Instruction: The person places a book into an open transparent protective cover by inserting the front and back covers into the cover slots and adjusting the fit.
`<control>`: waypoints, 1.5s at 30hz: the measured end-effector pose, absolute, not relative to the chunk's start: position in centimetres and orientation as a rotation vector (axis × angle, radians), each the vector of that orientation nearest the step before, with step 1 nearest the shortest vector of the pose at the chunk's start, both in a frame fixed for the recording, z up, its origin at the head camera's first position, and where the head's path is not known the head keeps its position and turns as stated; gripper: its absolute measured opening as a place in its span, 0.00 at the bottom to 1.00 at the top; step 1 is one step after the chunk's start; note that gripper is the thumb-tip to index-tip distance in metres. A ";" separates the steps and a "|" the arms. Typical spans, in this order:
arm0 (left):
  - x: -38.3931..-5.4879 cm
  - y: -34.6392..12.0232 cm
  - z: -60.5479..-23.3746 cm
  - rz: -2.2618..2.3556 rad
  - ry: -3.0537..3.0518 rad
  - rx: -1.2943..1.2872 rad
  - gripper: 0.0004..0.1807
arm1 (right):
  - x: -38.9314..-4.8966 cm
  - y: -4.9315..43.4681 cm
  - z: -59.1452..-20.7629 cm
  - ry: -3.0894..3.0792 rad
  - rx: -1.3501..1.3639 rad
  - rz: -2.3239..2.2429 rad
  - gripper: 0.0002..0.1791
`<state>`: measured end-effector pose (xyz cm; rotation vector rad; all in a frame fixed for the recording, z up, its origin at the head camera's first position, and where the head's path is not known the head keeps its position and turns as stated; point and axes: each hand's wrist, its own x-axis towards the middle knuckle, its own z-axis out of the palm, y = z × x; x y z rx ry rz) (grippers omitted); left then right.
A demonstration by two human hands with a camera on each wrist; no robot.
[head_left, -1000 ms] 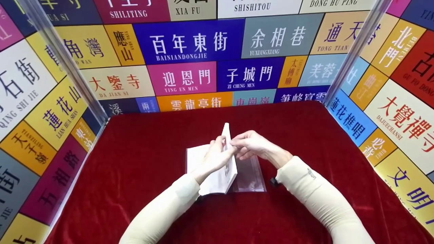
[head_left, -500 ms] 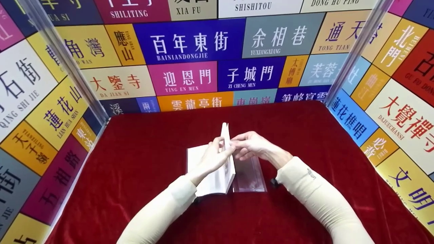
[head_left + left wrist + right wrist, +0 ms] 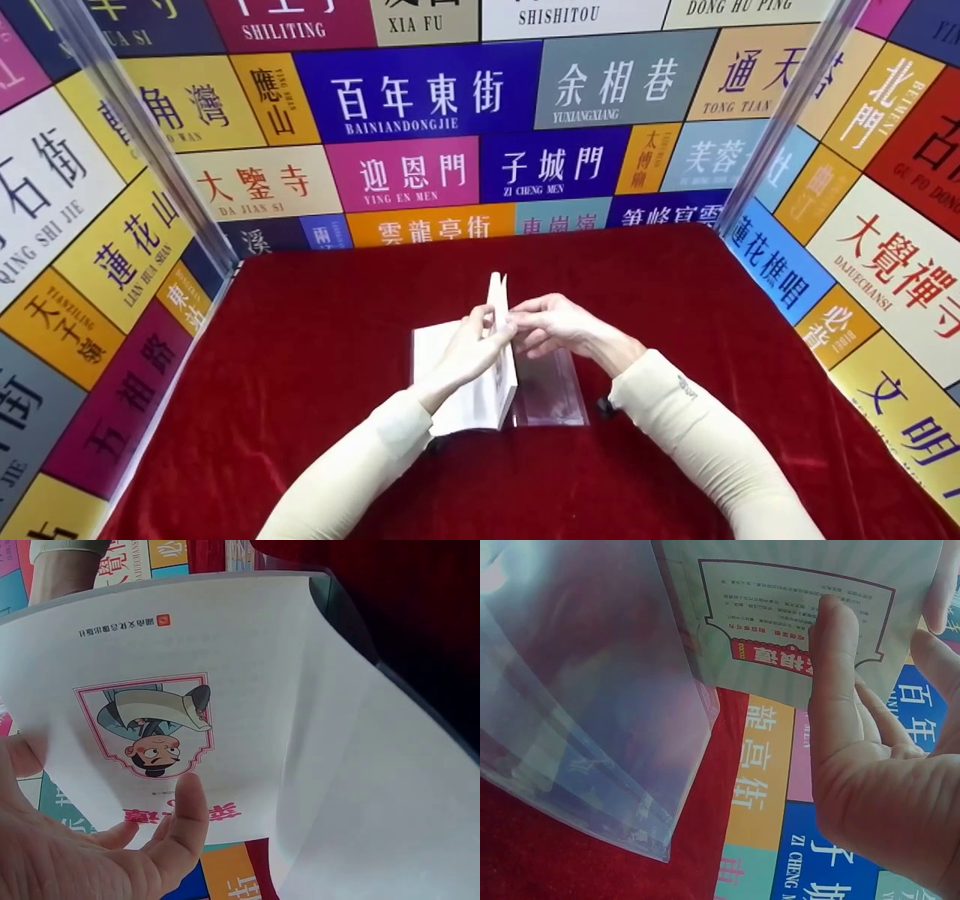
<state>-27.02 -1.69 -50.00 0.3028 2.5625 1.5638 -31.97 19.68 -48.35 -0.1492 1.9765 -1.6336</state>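
Head view: bright, even light; the lettered wall (image 3: 442,86) is mostly crisp, its smallest print blurred. Left wrist view: soft grey shading lines the pale page (image 3: 251,645) right of centre; the upper-right cloth (image 3: 420,607) darkens toward black. Right wrist view: white glare flares on clear plastic (image 3: 592,652), upper left.

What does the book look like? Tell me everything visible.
The book has white, papery pages and stands open over the red cloth, one side lying fairly flat at left, another section raised nearly upright. One raised face bears a cartoon figure, upside down in the left wrist view; the opposite face bears printed text. Clear plastic shows to its right. The left hand and right hand pinch the raised section.
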 end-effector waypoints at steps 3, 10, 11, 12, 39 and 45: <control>-26.9 -1.8 -50.0 1.569 2.555 0.297 0.41 | -32.0 19.7 -48.4 1.965 -0.153 -1.638 0.26; -26.7 -2.3 -49.9 1.581 2.542 0.300 0.41 | -31.9 19.7 -48.4 1.957 -0.140 -1.639 0.25; -26.7 -2.4 -49.9 1.589 2.536 0.300 0.40 | -32.0 19.7 -48.4 1.957 -0.134 -1.641 0.25; -26.7 -2.5 -49.9 1.592 2.532 0.293 0.40 | -32.0 19.7 -48.4 1.958 -0.128 -1.642 0.24; -26.7 -6.1 -49.7 1.702 2.427 0.108 0.24 | -31.9 20.0 -48.5 2.139 -0.173 -1.544 0.10; -26.8 -7.2 -50.1 1.669 2.495 0.095 0.23 | -31.7 19.8 -48.6 2.133 -0.172 -1.546 0.14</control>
